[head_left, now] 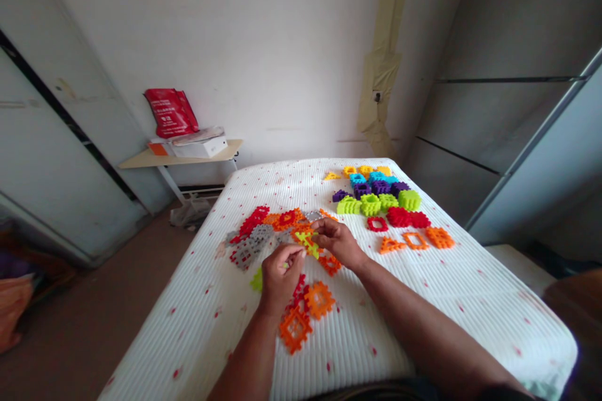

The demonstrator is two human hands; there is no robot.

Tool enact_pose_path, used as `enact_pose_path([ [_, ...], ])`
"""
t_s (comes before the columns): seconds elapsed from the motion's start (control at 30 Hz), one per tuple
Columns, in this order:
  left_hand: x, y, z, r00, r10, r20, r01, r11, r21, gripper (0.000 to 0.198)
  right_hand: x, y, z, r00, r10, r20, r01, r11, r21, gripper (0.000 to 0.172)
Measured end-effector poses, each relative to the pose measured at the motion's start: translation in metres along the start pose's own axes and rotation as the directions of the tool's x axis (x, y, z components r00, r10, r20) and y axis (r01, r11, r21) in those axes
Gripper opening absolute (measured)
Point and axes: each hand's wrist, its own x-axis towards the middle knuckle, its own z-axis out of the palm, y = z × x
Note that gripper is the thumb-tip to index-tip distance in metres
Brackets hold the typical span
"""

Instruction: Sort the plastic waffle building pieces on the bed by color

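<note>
Both hands meet over a white bed covered with plastic interlocking tiles. My left hand is closed in a pinch on a lime green tile, and my right hand grips the same tile from the other side. Beneath them lies a flat joined patch of red, grey and orange tiles. Loose orange tiles lie just in front of my left hand, with a green piece beside it.
At the far right of the bed are rows of loose tiles: yellow, blue, purple, green, red and orange. A small side table with a red bag and boxes stands against the wall on the left. Bare floor lies left of the bed.
</note>
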Motion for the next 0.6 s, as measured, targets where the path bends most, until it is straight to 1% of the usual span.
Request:
enact_pose_path([
  [0.07,0.002,-0.004,-0.002,0.987,-0.13,-0.092,0.129,0.992,-0.016,0.02,0.0,-0.001,-0.002,0.999,0.003,0.052,-0.003,1.0,0.01,0.038],
  [0.1,0.003,-0.005,-0.002,0.975,-0.187,-0.117,0.184,0.982,-0.038,0.023,-0.001,-0.003,-0.003,0.997,0.008,0.08,-0.008,1.0,0.001,0.04],
  [0.17,0.005,-0.009,-0.003,0.96,-0.253,-0.116,0.246,0.967,-0.069,0.027,-0.002,-0.004,-0.004,0.992,0.017,0.124,-0.012,0.999,-0.044,0.039],
  [0.27,0.006,-0.011,-0.002,0.968,-0.245,-0.061,0.244,0.969,-0.031,0.024,-0.003,-0.004,-0.006,0.989,0.0,0.146,0.021,0.99,-0.141,0.033],
  [0.37,0.005,-0.01,0.0,0.972,-0.236,0.004,0.236,0.972,0.013,0.021,-0.003,-0.002,-0.008,0.992,-0.093,0.085,0.115,0.945,-0.307,0.023],
  [0.4,0.005,-0.01,0.001,0.969,-0.245,0.022,0.245,0.969,0.013,0.022,-0.003,-0.002,-0.008,0.987,-0.144,0.065,0.158,0.905,-0.394,0.019],
  [0.47,0.004,-0.01,0.001,0.961,-0.276,0.03,0.276,0.961,-0.012,0.024,-0.005,-0.004,-0.008,0.966,-0.248,0.066,0.24,0.78,-0.578,0.016],
  [0.53,0.004,-0.01,0.001,0.948,-0.317,0.008,0.317,0.947,-0.056,0.027,-0.007,-0.008,-0.006,0.937,-0.322,0.133,0.317,0.628,-0.711,0.021],
  [0.6,0.004,-0.011,0.001,0.935,-0.355,-0.011,0.352,0.931,-0.102,0.028,-0.01,-0.012,-0.003,0.912,-0.348,0.217,0.376,0.496,-0.783,0.029],
])
